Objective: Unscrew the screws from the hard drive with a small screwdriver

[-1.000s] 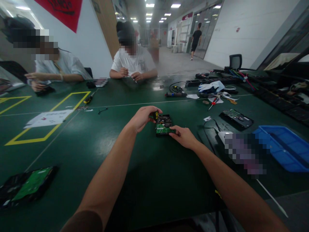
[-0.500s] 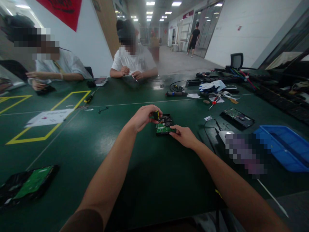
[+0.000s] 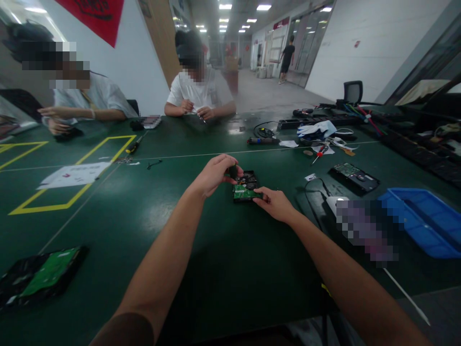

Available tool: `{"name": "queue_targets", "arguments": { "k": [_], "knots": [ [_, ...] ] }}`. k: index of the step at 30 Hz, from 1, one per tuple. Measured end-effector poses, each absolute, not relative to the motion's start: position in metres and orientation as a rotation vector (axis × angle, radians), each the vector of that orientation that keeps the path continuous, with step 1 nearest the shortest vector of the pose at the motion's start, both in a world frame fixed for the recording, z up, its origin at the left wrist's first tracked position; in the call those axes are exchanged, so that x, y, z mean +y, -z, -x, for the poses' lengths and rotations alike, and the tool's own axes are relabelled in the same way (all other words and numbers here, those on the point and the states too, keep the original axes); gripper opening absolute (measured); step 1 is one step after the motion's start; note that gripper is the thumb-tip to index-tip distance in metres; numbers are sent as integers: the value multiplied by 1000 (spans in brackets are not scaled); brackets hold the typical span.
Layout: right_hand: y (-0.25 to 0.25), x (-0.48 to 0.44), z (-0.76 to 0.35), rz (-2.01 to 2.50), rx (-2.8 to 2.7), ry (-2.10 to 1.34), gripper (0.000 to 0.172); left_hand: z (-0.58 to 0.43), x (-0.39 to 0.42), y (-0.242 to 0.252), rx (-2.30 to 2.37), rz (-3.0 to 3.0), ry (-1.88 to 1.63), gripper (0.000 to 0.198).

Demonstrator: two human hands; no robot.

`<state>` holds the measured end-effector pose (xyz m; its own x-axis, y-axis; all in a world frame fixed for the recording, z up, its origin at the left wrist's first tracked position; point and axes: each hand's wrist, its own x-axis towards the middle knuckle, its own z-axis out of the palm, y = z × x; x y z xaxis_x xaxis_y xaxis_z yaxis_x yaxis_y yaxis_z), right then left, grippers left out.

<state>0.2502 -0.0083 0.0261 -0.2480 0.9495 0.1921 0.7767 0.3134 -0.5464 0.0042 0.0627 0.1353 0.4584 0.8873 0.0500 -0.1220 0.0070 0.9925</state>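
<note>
A small hard drive with a green circuit board point(image 3: 243, 192) lies on the dark green table in front of me. My left hand point(image 3: 220, 174) is closed round the dark handle of a screwdriver point(image 3: 234, 172), held over the drive's upper left part; its tip is too small to make out. With thumb and fingers, my right hand point(image 3: 272, 201) grips the drive's lower right edge.
At the lower left lies another drive point(image 3: 50, 271); a third point(image 3: 355, 177) is at the right, near a blue tray point(image 3: 428, 218) and a cable. A red screwdriver point(image 3: 319, 154) and gloves point(image 3: 317, 129) lie farther back. Two people sit across the table.
My left hand has turned slightly on the screwdriver handle, and its yellow part no longer shows. In the background, a walking person has shifted a little. The drive and my right hand stay in place.
</note>
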Motion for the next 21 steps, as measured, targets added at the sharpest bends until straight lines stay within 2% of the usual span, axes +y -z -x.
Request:
{"name": "queue_targets", "arguments": {
  "k": [9,21],
  "knots": [
    [-25,-8,-251,1521,-2099,-462,36,0,63,-139,838,-1554,-917,25],
    [-23,-8,-251,1532,-2096,-462,38,-5,62,-136,711,-1313,-909,15]
  ]
}}
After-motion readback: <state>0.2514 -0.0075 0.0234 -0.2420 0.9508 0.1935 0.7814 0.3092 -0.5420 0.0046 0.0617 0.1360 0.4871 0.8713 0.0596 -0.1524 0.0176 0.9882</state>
